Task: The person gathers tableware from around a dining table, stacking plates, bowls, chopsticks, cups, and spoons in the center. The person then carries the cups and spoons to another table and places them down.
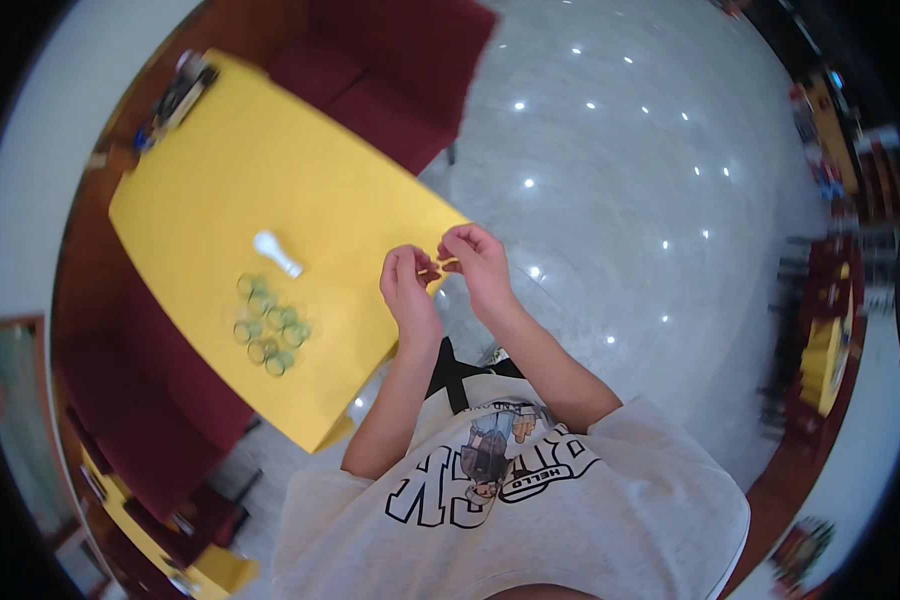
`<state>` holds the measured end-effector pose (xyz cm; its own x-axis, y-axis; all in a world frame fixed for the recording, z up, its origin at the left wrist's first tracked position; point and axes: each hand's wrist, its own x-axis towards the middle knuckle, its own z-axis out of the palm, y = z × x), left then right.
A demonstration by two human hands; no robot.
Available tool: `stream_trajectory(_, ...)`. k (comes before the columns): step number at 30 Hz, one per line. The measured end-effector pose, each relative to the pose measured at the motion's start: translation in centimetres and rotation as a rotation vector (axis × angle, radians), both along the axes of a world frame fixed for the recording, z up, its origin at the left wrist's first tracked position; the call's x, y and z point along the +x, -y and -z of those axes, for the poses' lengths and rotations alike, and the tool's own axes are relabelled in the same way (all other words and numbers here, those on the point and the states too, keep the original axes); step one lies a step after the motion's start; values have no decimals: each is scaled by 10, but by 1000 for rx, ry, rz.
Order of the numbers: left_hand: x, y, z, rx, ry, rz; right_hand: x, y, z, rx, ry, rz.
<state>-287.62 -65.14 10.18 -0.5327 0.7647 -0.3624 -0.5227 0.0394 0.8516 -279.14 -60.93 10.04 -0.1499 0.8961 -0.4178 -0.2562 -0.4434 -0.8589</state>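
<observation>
My left hand point(410, 289) and my right hand point(478, 268) are raised close together over the near right edge of the yellow table point(370, 200). The fingers of both are curled in, thumbs toward fingertips, and the fingertips nearly meet. Whatever they pinch, if anything, is too small to make out. To the left of my hands lies a white, bulb-shaped object point(276, 253) with a narrower end. Below it on the table stands a cluster of several greenish clear glasses point(269, 326).
A black holder with small items point(178, 103) stands at the table's far left end. Dark red bench seats point(370, 80) flank the table at the top and lower left point(150, 390). Shiny grey floor point(610, 200) stretches to the right, toward another yellow table point(823, 355).
</observation>
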Motion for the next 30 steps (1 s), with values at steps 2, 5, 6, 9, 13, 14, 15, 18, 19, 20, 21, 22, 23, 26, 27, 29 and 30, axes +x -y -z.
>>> stream_trajectory(2,60,6,-10,142,-33,105,79,17,-12,91,-133,51)
stream_trajectory(5,159,28,-32,228,43,365,204,61,-45,201,-30,207)
stream_trajectory(6,191,36,-30,235,67,477,246,82,-51,247,-17,273)
stream_trajectory(9,282,46,-32,284,-138,893,356,134,-70,281,80,519)
stream_trajectory(13,384,62,-48,352,-84,1322,441,197,-64,271,97,837)
stream_trajectory(14,404,62,-51,362,-85,1354,454,207,-62,249,62,912)
stream_trajectory(15,426,60,-53,337,-81,1452,465,212,-58,256,63,939)
stream_trajectory(18,473,40,-50,269,-75,1597,496,206,-46,192,-6,1031)
stream_trajectory(19,490,32,-48,183,-138,1605,512,204,-45,180,-35,1047)
stream_trajectory(20,507,21,-45,99,-202,1610,533,199,-43,169,-64,1061)
stream_trajectory(21,525,7,-34,91,-209,1604,557,195,-40,160,-69,1078)
stream_trajectory(22,546,-8,-27,96,-208,1621,584,190,-36,163,-66,1094)
stream_trajectory(23,565,-21,-21,41,-213,1567,611,188,-32,191,-42,1073)
stream_trajectory(26,641,-67,-7,8,-207,1546,700,177,-34,200,21,1140)
stream_trajectory(27,671,-76,-3,-9,-207,1532,727,179,-40,151,12,1176)
stream_trajectory(29,743,-83,-10,17,-189,1668,765,197,-52,81,0,1267)
stream_trajectory(30,778,-85,-17,47,-188,1757,781,207,-59,70,22,1315)
